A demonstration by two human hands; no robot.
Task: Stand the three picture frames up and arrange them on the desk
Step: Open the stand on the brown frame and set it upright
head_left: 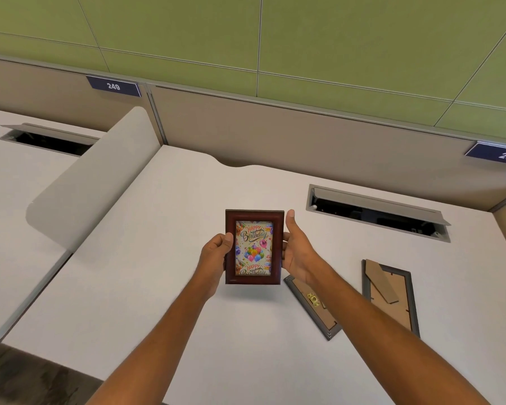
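Observation:
A dark red wooden picture frame (pixel 254 247) with a "Happy Birthday" balloon picture is held upright above the white desk (pixel 164 258), picture side towards me. My left hand (pixel 215 254) grips its left edge and my right hand (pixel 297 252) grips its right edge, thumb pointing up. Two grey frames lie face down on the desk to the right, cardboard backs up: the nearer one (pixel 316 309) is partly hidden by my right forearm, the farther one (pixel 390 293) shows its folded stand.
An open cable hatch (pixel 377 213) is sunk in the desk at the back right. A beige partition wall (pixel 275 127) runs along the back. A low white divider (pixel 94 182) separates this desk from the left one, which has its own hatch (pixel 50 140).

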